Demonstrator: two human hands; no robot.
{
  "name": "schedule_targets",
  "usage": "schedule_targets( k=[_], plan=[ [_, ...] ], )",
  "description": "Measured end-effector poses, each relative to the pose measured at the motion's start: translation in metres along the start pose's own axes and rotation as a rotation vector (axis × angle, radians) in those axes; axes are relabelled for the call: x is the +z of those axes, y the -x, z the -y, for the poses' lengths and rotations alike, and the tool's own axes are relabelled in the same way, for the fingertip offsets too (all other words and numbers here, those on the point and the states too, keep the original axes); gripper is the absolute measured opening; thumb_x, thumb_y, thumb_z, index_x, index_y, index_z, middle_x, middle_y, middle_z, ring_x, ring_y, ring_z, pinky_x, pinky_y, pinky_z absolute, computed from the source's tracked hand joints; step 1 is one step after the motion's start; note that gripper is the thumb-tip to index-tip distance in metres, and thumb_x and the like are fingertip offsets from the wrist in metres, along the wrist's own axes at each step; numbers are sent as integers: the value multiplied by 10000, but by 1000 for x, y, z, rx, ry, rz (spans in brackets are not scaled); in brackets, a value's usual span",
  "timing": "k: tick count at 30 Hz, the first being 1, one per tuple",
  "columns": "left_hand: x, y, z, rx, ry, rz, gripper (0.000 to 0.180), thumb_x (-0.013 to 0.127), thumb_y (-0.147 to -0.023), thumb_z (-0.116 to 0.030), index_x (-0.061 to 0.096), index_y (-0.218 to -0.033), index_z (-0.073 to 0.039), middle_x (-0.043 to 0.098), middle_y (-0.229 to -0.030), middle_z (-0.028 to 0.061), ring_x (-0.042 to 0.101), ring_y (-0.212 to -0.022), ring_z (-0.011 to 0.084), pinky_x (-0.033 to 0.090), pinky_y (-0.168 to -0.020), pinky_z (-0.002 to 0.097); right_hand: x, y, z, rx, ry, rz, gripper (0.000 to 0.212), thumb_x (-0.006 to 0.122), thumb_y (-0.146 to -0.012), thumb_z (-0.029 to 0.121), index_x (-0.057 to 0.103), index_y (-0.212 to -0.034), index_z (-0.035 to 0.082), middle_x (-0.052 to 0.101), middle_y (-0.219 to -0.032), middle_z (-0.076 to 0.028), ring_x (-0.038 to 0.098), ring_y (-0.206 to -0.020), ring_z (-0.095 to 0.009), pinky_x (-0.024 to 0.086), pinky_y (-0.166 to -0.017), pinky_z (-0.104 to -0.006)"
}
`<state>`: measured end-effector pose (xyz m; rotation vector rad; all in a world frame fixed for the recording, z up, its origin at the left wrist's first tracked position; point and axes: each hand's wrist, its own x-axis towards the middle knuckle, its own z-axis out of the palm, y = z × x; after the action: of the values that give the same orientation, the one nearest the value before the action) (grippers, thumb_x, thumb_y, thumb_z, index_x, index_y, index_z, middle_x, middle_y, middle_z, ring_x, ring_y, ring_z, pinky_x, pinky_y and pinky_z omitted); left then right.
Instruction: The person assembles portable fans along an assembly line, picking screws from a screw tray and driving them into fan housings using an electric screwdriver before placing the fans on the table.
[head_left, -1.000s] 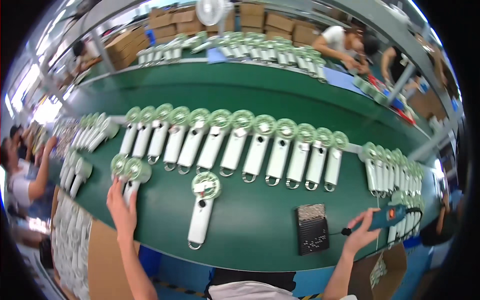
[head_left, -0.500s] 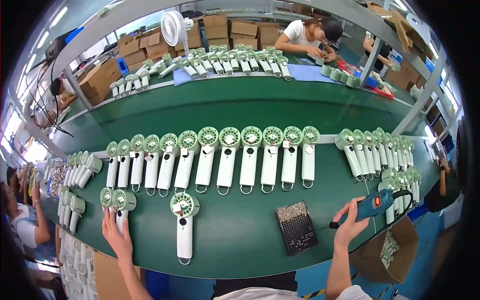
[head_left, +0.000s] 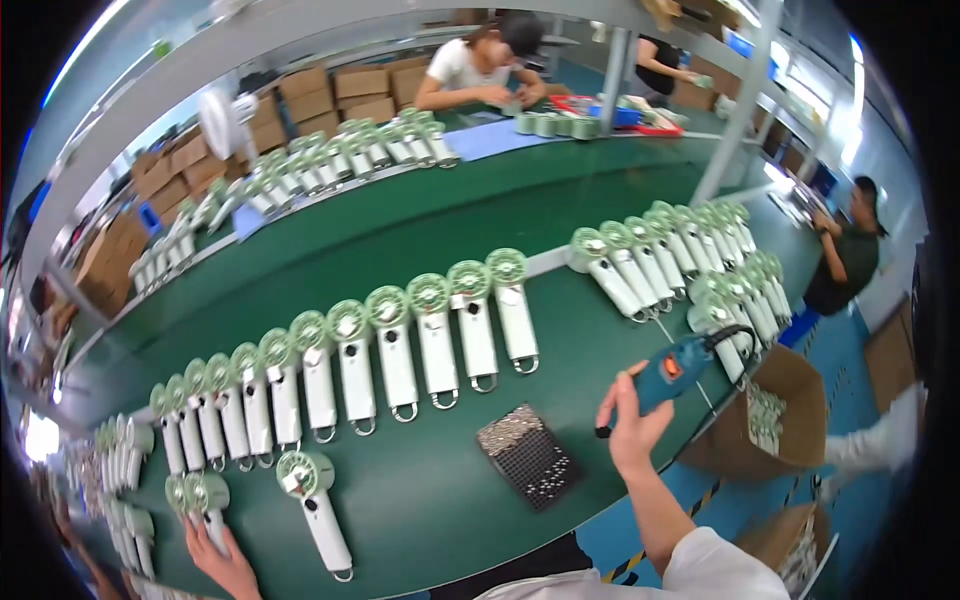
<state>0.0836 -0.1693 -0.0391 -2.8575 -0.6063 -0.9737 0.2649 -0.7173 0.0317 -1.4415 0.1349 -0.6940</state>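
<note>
The fans [head_left: 400, 345] look like smooth, glossy plastic, white in the handle and pale green at the head, each with a shiny metal ring at the near end. The table [head_left: 440, 520] has a matt green cover, smooth like rubber or felt. The driver [head_left: 668, 370] is blue plastic. The tray [head_left: 527, 456] looks dark and finely studded. Right, the box [head_left: 790, 420] is dull brown cardboard.

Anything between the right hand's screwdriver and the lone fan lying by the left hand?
Yes: the dark screw tray lies on the green belt between the blue screwdriver in the right hand and the lone fan.
</note>
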Motion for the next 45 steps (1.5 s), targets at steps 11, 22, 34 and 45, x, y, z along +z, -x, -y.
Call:
schedule_targets(
  k=[11,22,34,45],
  plan=[
    [-38,-19,-54,104,-111,-63,404,578,-918,-227,571,-1236,23,574,-1212,269,563,-1074,429,450,-907,466,-8,0,-3,-45,-17,65,126,582,-890,25,469,-939,0,542,-641,-42,514,-450,-94,411,-411,-236],
    [-36,-19,-67,240,-78,-192,347,654,-879,-206,609,-1104,54,609,-1103,260,588,-991,421,467,-853,480,-16,-1,0,-25,11,65,109,559,-896,26,461,-935,-4,517,-650,-34,513,-456,-99,404,-421,-239],
    [-34,-45,-199,-148,657,178,487,667,-832,-76,460,-1267,-3,555,-1116,132,549,-919,218,438,-856,335,-5,6,1,-76,16,-39,159,504,-935,118,470,-1009,-18,451,-608,-37,429,-410,-119,385,-421,-260],
    [-22,-48,-213,-313,704,489,704,777,-766,-194,402,-1343,-43,548,-1150,121,596,-929,203,500,-787,331,-11,7,-5,-67,-69,11,246,515,-943,132,456,-1119,-28,467,-635,-53,415,-428,-119,369,-427,-260]
  ],
)
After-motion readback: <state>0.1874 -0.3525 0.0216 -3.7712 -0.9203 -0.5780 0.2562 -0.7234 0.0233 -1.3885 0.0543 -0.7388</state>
